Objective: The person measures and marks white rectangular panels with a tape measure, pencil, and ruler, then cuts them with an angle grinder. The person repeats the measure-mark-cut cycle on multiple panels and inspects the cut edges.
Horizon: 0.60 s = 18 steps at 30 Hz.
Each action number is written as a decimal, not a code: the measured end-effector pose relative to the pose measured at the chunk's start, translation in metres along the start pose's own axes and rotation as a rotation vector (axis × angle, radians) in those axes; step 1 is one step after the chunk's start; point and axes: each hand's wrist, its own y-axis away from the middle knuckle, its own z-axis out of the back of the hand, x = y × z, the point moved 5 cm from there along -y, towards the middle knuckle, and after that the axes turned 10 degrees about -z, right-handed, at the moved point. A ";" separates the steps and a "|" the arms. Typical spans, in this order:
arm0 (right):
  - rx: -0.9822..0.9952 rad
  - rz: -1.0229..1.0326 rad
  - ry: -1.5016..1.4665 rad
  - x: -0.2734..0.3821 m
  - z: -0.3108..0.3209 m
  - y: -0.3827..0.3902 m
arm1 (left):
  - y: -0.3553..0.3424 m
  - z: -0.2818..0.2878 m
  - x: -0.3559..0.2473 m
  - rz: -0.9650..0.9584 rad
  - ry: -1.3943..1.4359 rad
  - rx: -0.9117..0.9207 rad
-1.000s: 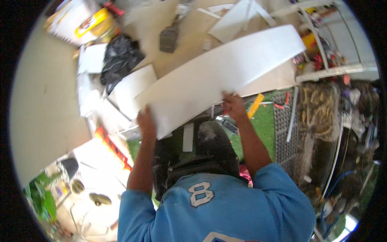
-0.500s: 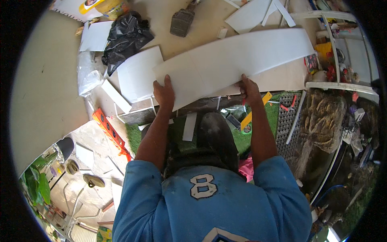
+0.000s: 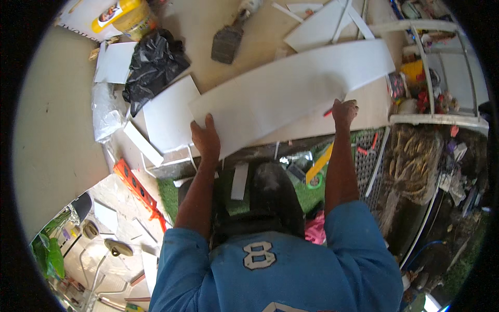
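Note:
A long white panel (image 3: 291,83) with a curved far edge lies slantwise before me. My left hand (image 3: 207,140) grips its near left edge, thumb on top and fingers hidden underneath. My right hand (image 3: 345,111) is closed at the near edge towards the right end. It holds a small, thin tool with a red end (image 3: 328,112); its exact kind is unclear. Partly under the long panel's left end sits another white sheet (image 3: 169,109).
A black plastic bag (image 3: 153,67), a dark brush-like tool (image 3: 227,44) and white offcuts (image 3: 317,26) lie beyond. An orange level-like bar (image 3: 136,182) is at left. A yellow ruler-like strip (image 3: 319,162) rests on green turf; a white metal frame (image 3: 436,119) stands right.
My right hand has moved right and off its earlier grip on the panel's near edge, showing the red-ended tool. My left hand keeps its hold. The whole view has shifted slightly.

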 end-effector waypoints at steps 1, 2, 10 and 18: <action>-0.124 0.187 -0.080 0.037 0.021 0.008 | 0.000 0.000 0.000 0.017 0.013 -0.009; -0.163 0.245 -0.411 0.076 0.033 0.019 | 0.001 -0.001 0.000 0.036 0.022 -0.013; 1.151 -0.122 -1.180 0.410 -0.040 0.089 | 0.002 0.001 -0.002 0.132 0.046 0.022; 1.079 0.293 -1.054 0.435 -0.081 0.079 | 0.001 -0.001 0.003 0.082 0.073 0.034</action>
